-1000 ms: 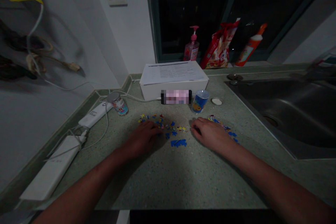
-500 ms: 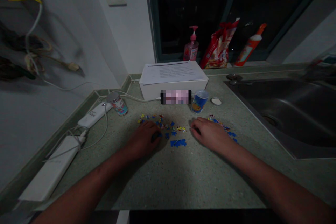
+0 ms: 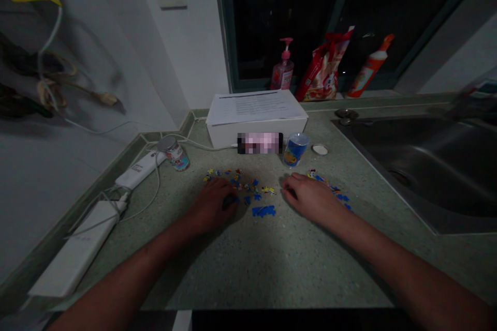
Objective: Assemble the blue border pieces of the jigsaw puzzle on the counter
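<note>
My left hand (image 3: 215,204) rests on the counter, loosely curved, with a gap between thumb and fingers. A blue jigsaw piece shows at that gap, and I see no grip on it. My right hand (image 3: 310,194) lies on the counter with thumb and fingers a little apart and nothing visible between them. Between the hands are a joined strip of blue jigsaw pieces (image 3: 264,211) and, farther off, loose yellow, blue and multicoloured jigsaw pieces (image 3: 248,186). Beyond my right hand lie more jigsaw pieces (image 3: 342,197), partly hidden by it.
Behind the pieces stand a blue can (image 3: 295,151), a round lid (image 3: 320,150), a phone (image 3: 260,143) with a blurred screen and a white box (image 3: 256,108). A lidded can (image 3: 176,155) and white power strips (image 3: 77,248) are left; a sink (image 3: 427,155) is right.
</note>
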The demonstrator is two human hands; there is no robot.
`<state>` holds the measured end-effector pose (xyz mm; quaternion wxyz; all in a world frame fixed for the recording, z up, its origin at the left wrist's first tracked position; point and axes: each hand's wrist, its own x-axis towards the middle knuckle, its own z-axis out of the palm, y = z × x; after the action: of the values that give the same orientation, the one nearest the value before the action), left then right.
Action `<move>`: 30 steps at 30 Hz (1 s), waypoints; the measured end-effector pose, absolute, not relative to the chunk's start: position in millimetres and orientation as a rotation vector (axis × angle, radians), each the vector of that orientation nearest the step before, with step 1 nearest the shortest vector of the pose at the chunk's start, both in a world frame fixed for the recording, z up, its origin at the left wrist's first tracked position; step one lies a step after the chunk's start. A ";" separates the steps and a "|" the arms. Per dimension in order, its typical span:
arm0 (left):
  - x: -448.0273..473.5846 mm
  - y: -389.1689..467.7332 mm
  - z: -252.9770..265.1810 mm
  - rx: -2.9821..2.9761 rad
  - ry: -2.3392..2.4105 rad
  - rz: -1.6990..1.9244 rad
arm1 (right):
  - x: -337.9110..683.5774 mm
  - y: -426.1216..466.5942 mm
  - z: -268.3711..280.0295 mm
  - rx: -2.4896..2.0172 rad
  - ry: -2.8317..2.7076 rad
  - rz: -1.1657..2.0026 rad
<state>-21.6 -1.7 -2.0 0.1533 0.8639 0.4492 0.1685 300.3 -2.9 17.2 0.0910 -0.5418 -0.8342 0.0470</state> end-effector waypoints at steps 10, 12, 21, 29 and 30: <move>-20.5 -3.2 -2.6 2.491 1.282 0.537 | 299.3 -3.0 16.1 -1.577 -2.462 0.136; -18.6 -4.9 -1.8 2.496 1.263 0.565 | 297.6 -4.3 17.5 -1.543 -2.434 0.164; -3.2 -22.1 10.5 2.495 1.133 0.661 | 277.3 -22.1 22.5 -1.254 -2.266 0.618; 7.9 -31.9 16.5 2.608 0.954 0.797 | 254.2 -35.1 18.0 -1.207 -2.187 0.923; 8.8 -32.4 16.7 2.614 0.942 0.804 | 252.4 -35.6 17.6 -1.225 -2.181 0.936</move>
<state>8.8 -32.4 16.7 0.1240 0.8967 0.3231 0.2759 252.4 -35.6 17.6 0.2330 -0.4461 -0.7941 0.3408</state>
